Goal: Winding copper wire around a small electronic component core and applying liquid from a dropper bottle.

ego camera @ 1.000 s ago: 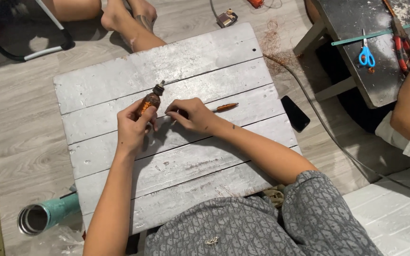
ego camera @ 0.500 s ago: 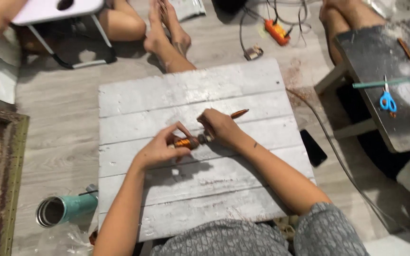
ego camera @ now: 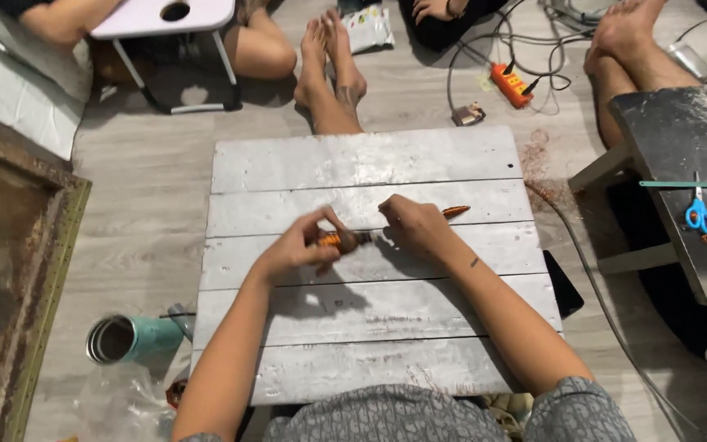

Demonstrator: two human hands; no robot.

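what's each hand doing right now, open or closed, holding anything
Left hand: closed on one end of a small orange tool, over the white plank table.
Right hand: closed, fingers curled at the tool's other end; its grip cannot be told.

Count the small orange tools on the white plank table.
2. One orange tool lies gripped between the left hand and right hand at mid-table. A second orange piece pokes out just beyond the right hand on the plank table. More may be hidden under the hands.
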